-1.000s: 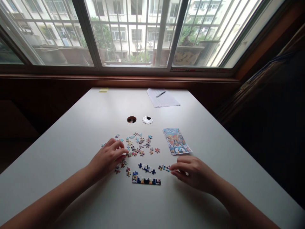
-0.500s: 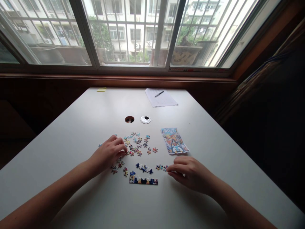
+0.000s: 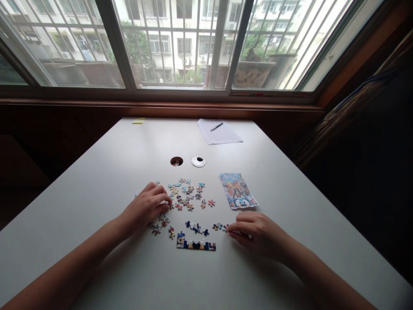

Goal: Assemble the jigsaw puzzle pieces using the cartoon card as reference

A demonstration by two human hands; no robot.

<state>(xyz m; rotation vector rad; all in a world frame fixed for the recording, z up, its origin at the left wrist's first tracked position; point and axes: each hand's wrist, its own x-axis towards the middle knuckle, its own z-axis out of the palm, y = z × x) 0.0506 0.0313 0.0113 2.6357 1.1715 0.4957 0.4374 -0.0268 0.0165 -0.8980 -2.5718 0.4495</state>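
Observation:
Several loose jigsaw pieces (image 3: 189,196) lie scattered in the middle of the white table (image 3: 97,181). My left hand (image 3: 146,207) rests at their left edge, fingers curled and pinched over a piece I cannot make out. A joined strip of pieces (image 3: 195,245) lies nearest me, with a shorter joined strip (image 3: 197,227) just behind it. My right hand (image 3: 258,232) lies flat-curled on the table, its fingertips touching a small joined group of pieces (image 3: 220,226). The puzzle's picture card (image 3: 238,190) sits just beyond my right hand.
A cable hole (image 3: 176,161) and its round cap (image 3: 198,161) sit behind the pieces. A paper sheet (image 3: 219,132) with a pen (image 3: 217,126) lies near the far edge, a yellow sticky note (image 3: 138,121) at the far left. Barred windows run behind.
My left hand has drawn back slightly to the left and its fingers have curled in at the pile's edge. My right hand has barely moved.

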